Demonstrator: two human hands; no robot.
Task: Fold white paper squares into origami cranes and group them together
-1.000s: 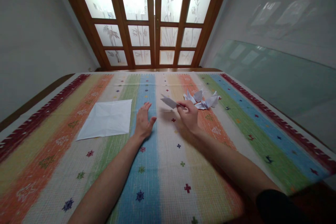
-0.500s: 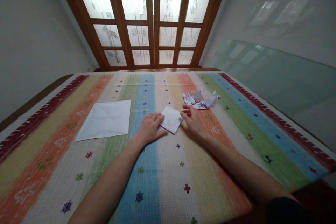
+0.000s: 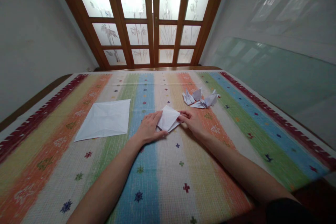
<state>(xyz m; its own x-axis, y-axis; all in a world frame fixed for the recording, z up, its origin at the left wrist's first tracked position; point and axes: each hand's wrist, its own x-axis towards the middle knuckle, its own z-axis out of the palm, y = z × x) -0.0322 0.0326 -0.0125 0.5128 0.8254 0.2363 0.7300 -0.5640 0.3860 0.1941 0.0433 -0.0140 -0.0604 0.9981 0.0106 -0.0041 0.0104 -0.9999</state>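
Observation:
A small folded white paper (image 3: 168, 118) lies on the striped cloth (image 3: 162, 168) in front of me. My left hand (image 3: 148, 129) presses on its left edge, thumb under the near corner and fingers on top. The fingers of my right hand (image 3: 193, 120) pinch the paper's right corner and lift a flap. A larger creased white sheet (image 3: 105, 119) lies flat to the left, apart from both hands. Folded white paper figures (image 3: 200, 98) sit just beyond my right hand.
The striped cloth covers a wide surface with a wooden edge (image 3: 34, 99) on the left. A wooden-framed glass door (image 3: 153, 21) stands at the far end. A glass panel (image 3: 275, 77) leans along the right wall.
My right hand brought the small paper down from the air onto the cloth. My left hand moved onto it, and a flap now lifts at the right corner.

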